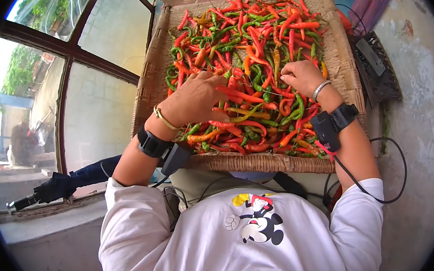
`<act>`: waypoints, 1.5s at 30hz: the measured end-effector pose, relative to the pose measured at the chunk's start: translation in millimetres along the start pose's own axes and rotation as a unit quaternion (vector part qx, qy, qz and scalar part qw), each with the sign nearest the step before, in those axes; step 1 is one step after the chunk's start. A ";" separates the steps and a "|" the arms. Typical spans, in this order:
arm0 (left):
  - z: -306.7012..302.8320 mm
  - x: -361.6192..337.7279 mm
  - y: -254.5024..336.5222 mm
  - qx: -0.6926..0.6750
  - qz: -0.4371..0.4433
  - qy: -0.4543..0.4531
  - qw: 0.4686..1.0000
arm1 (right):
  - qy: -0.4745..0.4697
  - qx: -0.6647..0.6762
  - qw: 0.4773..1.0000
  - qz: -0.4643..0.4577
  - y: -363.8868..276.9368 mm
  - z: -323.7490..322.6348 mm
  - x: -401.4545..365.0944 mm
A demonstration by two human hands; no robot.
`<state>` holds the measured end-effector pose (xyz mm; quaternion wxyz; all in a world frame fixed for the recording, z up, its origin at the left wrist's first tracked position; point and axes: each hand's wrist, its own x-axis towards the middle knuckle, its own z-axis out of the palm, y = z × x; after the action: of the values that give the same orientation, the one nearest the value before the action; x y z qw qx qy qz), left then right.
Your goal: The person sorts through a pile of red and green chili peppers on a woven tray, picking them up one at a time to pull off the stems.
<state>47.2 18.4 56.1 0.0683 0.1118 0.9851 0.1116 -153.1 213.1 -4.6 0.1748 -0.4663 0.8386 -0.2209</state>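
Red, green and orange chili peppers (255,51) lie heaped on a shallow woven tray (256,162) in front of me. My left hand (194,100) is over the left part of the heap, its thumb apart from the fingers. A long red chili pepper (241,94) points out from the gap between that thumb and the fingers; no grip on it shows. Over the right part of the heap, my right hand (303,78) has its fingers curled and their tips drawn together. Whatever those fingertips may hold is too small or hidden to make out.
A framed glass window (104,100) stands close on the left, with a folded dark umbrella (68,184) on its sill. To the right are a black crate-like object (375,67) and a worn wall (419,127). Black cables (401,157) hang from my wrist devices.
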 end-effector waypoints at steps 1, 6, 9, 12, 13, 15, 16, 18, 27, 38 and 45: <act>-4.4 3.4 1.2 0.027 -0.019 0.025 0.999 | -0.007 0.000 1.000 -0.009 0.7 1.6 0.4; 6.5 37.6 1.1 0.093 -0.075 0.066 0.991 | -0.025 -0.010 0.999 -0.022 -8.5 4.4 -1.1; 27.6 58.8 -9.0 0.111 -0.075 0.097 0.986 | -0.024 -0.020 0.999 -0.038 -14.4 5.3 -3.0; 44.7 67.5 -19.2 0.085 -0.085 0.107 0.987 | -0.026 -0.024 0.998 -0.049 -15.5 4.6 -2.7; 47.5 68.4 -19.4 0.075 -0.103 0.102 0.987 | -0.026 -0.013 0.998 -0.047 -15.2 4.7 -2.8; 51.6 68.1 -21.1 0.066 -0.109 0.110 0.986 | -0.025 -0.016 0.998 -0.053 -15.6 7.9 -3.8; 51.5 68.1 -23.0 0.066 -0.112 0.113 0.985 | -0.018 -0.012 0.998 -0.060 -17.0 9.1 -3.1; 51.0 66.6 -27.4 0.069 -0.069 0.109 0.989 | -0.012 -0.006 0.998 -0.065 -19.7 10.4 -2.9; 58.5 61.5 -32.5 0.029 -0.036 0.196 0.980 | 0.076 0.039 0.993 -0.085 -19.4 16.5 -0.7; 25.6 50.5 -7.8 0.075 -0.087 0.314 0.943 | 0.149 0.143 0.974 -0.097 -42.8 10.7 -6.4; 19.3 50.7 3.1 -0.112 -0.021 0.438 0.892 | 0.188 0.230 0.948 -0.116 -50.2 12.6 -8.1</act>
<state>1.9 37.3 32.6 -0.3554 0.0229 0.8984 0.2570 -107.3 194.0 12.4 0.0895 -0.4575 0.7229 -0.5099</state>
